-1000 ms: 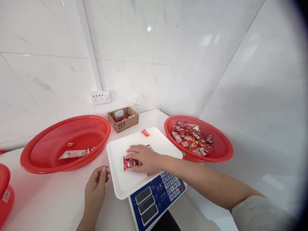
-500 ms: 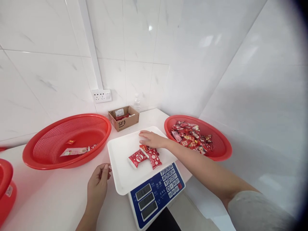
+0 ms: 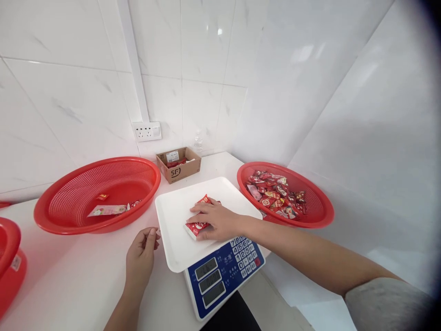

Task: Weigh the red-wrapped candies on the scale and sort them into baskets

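Nearest you, the blue scale (image 3: pixel 223 278) sits at the counter (image 3: pixel 79 280) edge with keypad and three display windows facing you; digits too small to read. Your left hand (image 3: pixel 141 257) rests on the counter just beside the white tray (image 3: pixel 174 248), fingers loosely curled, thumb touching the fingertips, holding nothing that shows; it looks parked there to stay off the weighing surface. Your right hand (image 3: pixel 216 219) lies palm-down on the tray, fingers spread flat over a small cluster of red snack packets (image 3: pixel 197 226). Pressing and covering, not pinching: one packet pokes out at the near-left under the fingers, another corner shows at the far side by the knuckles. The flat hand reads as gathering them toward the tray's middle, likely so the load sits centred on the pan. How many packets lie beneath, you cannot tell. Farther right, touching or nearly touching the tray's corner, a red basket (image 3: pixel 320 214) carries a heap of mixed red wrappers, within easy reach of your right arm. Left of the tray, a larger red basket (image 3: pixel 69 216) holds only a pale long packet and a couple of small red ones. At the far left edge, part of another red container (image 3: pixel 10 257). Behind, against the tiled wall, a small cardboard box (image 3: pixel 179 165) stands open-topped with red packets inside, under a wall socket (image 3: pixel 147 131).
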Motion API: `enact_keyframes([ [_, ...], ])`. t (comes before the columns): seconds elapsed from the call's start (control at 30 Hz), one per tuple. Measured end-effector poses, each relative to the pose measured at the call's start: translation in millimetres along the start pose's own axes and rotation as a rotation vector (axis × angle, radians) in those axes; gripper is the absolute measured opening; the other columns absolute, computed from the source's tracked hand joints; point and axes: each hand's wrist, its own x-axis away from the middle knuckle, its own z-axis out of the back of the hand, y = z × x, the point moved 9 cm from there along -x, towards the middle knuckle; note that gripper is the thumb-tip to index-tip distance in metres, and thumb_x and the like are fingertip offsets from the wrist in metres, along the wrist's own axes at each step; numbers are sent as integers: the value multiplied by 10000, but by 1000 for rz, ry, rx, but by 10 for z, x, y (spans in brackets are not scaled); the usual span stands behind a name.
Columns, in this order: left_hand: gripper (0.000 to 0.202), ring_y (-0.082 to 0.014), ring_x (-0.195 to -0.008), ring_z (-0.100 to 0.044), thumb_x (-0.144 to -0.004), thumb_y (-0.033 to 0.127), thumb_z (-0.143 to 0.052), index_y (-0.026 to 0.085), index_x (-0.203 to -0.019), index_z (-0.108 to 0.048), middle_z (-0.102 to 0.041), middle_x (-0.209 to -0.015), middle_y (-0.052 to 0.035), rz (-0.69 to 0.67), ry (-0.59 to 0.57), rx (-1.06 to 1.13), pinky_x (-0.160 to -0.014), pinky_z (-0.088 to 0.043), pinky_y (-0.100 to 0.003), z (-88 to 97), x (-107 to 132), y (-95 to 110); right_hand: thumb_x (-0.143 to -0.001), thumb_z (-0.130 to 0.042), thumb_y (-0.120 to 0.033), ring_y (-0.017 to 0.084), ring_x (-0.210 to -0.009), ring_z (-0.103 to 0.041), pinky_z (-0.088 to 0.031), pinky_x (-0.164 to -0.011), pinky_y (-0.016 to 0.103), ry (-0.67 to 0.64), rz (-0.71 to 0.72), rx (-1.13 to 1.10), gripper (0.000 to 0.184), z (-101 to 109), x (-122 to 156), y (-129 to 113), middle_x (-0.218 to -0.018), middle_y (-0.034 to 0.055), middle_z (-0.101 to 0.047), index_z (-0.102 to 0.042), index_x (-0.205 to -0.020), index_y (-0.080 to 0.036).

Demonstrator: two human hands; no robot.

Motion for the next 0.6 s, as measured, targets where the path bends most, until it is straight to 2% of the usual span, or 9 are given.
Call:
enact_keyframes([
  [0.1,332,-136,-624,-520,-790,521,-474,214,-841,-589,-578,-722,7,4,27,-2,-613,-452,-261,51,2,19,-755,-627,-420,244,-1268,-378,-145,-1081,464,25,-2,-61,426,42,-42,45,-1332,66,-493,-611,-1160,-290],
  [0.2,333,-139,-617,-520,-790,517,-475,208,-835,-591,-578,-719,2,7,32,8,-609,-455,-267,59,8,30,-749,-624,-305,250,-1329,-282,-120,-1088,482,-47,20,-78,335,88,-45,70,-1362,28,-468,-658,-1082,-311],
  [0.27,334,-140,-612,-521,-788,516,-479,207,-834,-595,-579,-714,1,6,27,10,-607,-456,-271,46,11,33,-783,-590,-360,258,-1369,-172,-43,-1088,521,-58,22,-73,227,145,-16,81,-1401,5,-419,-701,-977,-322],
  [0.33,333,-139,-615,-522,-786,517,-481,209,-839,-596,-580,-717,3,9,27,13,-607,-457,-268,39,15,32,-795,-562,-467,262,-1382,-110,-16,-1086,531,-8,6,-78,246,216,26,94,-1445,-5,-348,-720,-905,-312],
  [0.43,330,-134,-621,-523,-790,519,-478,213,-841,-594,-579,-726,7,18,26,12,-609,-457,-260,35,19,25,-777,-556,-546,259,-1385,-92,-41,-1086,525,44,-42,-71,410,211,90,122,-1494,29,-238,-649,-1090,-298],
  [0.5,328,-131,-625,-524,-793,517,-476,215,-839,-593,-578,-726,9,21,17,6,-611,-455,-256,28,18,19,-770,-567,-543,264,-1380,-121,-59,-1087,518,19,-60,-31,540,124,114,132,-1486,82,-253,-548,-1236,-270],
  [0.6,330,-133,-625,-525,-788,518,-481,212,-840,-595,-577,-720,9,15,13,1,-615,-455,-261,26,7,16,-784,-563,-518,259,-1366,-187,-87,-1096,485,14,-52,3,608,80,138,140,-1457,119,-312,-474,-1310,-225],
])
